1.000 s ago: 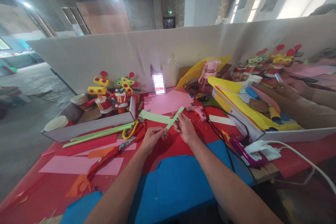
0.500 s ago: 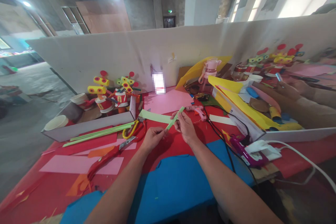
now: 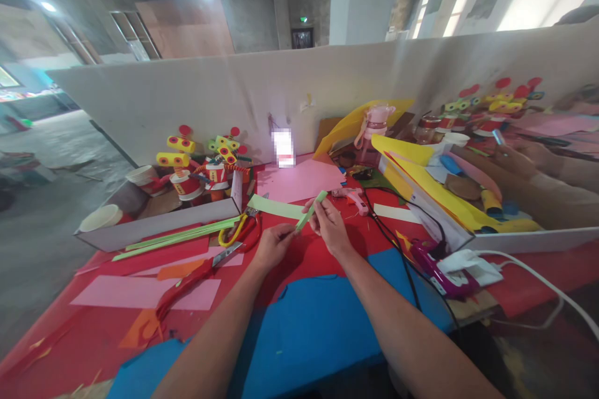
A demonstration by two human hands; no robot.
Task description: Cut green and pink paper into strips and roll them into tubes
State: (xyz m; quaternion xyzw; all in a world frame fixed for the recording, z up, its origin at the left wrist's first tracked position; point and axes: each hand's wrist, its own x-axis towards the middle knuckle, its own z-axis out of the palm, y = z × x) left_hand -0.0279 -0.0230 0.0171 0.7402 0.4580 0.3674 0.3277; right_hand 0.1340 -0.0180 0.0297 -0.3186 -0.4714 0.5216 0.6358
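Note:
Between my hands, just above the red table covering, a narrow light-green paper strip (image 3: 306,217) slants up to the right. My left hand (image 3: 276,243) pinches its lower end. The fingers of my right hand (image 3: 328,223) are closed around it near the upper end. A wider pale-green paper piece (image 3: 274,206) lies on the table behind my hands. Left of them are yellow-handled scissors (image 3: 231,230) and a red-handled cutting tool (image 3: 201,274) with a metal blade. A pink glue gun (image 3: 354,199) rests to the right of my right hand.
A white box (image 3: 159,224) holds paper cups and cup figures at left; green strips (image 3: 178,238) lie before it. Pink paper (image 3: 299,179) is at the back. Black cables (image 3: 395,243) run to a purple power strip (image 3: 444,271). Another person's hand (image 3: 515,159) is at right.
Both hands keep hold of the green strip, which has barely moved. Everything else on the table stays in place.

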